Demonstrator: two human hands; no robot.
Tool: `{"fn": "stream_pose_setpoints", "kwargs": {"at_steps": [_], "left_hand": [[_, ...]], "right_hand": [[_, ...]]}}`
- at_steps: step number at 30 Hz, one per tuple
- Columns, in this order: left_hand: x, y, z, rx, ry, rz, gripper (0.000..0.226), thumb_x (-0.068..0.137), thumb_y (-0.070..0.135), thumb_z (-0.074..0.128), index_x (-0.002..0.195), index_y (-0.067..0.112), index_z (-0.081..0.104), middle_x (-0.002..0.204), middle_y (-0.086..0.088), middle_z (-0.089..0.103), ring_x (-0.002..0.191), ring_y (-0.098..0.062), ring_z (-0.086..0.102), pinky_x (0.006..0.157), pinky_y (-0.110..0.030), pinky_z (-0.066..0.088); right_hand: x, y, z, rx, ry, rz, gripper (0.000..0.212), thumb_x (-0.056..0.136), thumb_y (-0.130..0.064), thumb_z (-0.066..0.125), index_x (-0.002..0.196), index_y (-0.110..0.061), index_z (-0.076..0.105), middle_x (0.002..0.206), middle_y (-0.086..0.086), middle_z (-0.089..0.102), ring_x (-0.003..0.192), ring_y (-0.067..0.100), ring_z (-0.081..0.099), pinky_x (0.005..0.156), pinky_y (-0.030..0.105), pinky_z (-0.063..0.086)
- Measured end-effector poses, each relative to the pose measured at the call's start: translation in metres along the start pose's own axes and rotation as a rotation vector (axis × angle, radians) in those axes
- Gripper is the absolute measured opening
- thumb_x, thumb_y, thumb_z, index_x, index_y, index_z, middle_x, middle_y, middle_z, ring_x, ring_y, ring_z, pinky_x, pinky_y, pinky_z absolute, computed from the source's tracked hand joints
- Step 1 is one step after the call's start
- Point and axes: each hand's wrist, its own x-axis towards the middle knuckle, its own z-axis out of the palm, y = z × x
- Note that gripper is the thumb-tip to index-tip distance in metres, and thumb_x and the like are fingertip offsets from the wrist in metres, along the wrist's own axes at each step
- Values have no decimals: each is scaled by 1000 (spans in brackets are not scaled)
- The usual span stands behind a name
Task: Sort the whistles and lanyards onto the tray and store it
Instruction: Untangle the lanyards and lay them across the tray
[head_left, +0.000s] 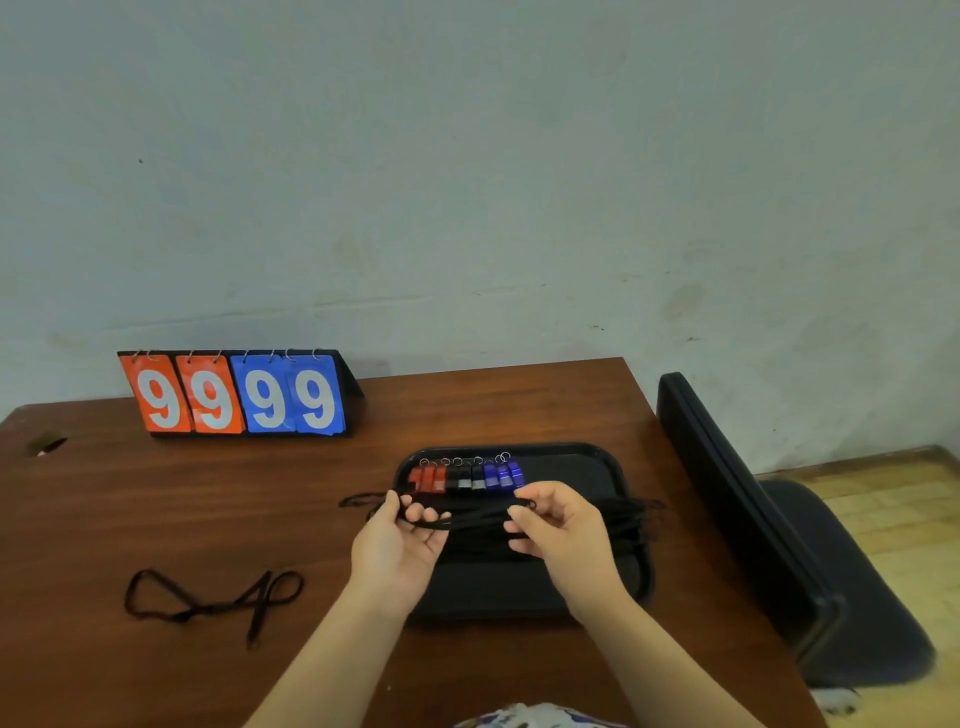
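A black tray lies on the wooden table. Along its far edge stands a row of whistles: red on the left, black in the middle, blue on the right, each with a metal ring. Several black lanyards lie bundled across the tray's middle. My left hand and my right hand hold one black lanyard stretched between them just above that bundle. Another black lanyard lies loose on the table to the left.
A flip scoreboard showing 9s in orange and blue stands at the table's back left. A dark chair stands right beside the table's right edge. A cable hole sits at the far left.
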Motion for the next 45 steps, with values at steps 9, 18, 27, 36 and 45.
{"fn": "stream_pose_setpoints", "kwargs": {"at_steps": [9, 18, 27, 36, 45], "left_hand": [[18, 25, -16, -117, 129, 16, 26, 102, 26, 42, 82, 12, 51, 63, 3, 39, 56, -9, 38, 68, -30, 45], [50, 41, -52, 55, 253, 150, 27, 104, 23, 37, 93, 7, 55, 77, -3, 51, 72, -16, 52, 85, -37, 47], [87, 34, -96, 901, 329, 85, 12, 93, 13, 60, 98, 3, 65, 84, -12, 62, 75, -21, 57, 62, -30, 49], [108, 34, -104, 847, 407, 48, 15, 86, -2, 65, 100, 0, 63, 103, -19, 64, 91, -26, 64, 70, -34, 55], [114, 34, -95, 703, 371, 49, 21, 88, -8, 60, 108, -9, 59, 89, -18, 61, 77, -23, 61, 81, -36, 53]], "right_hand": [[24, 16, -39, 201, 271, 238, 8, 91, -2, 61, 97, -5, 66, 99, 13, 71, 89, 21, 71, 64, 26, 58], [40, 34, -112, 196, 581, 239, 21, 89, 2, 62, 109, -4, 59, 100, 13, 66, 88, 20, 67, 73, 31, 55], [48, 66, -145, 135, 641, 349, 33, 86, 2, 66, 117, -5, 57, 101, 13, 63, 94, 25, 66, 78, 36, 54], [64, 88, -150, 64, 631, 468, 38, 86, 5, 66, 122, -1, 56, 102, 18, 63, 92, 27, 66, 75, 37, 55], [77, 91, -149, 53, 634, 488, 40, 87, 6, 64, 125, -1, 54, 107, 20, 64, 93, 29, 65, 74, 38, 56]]}}
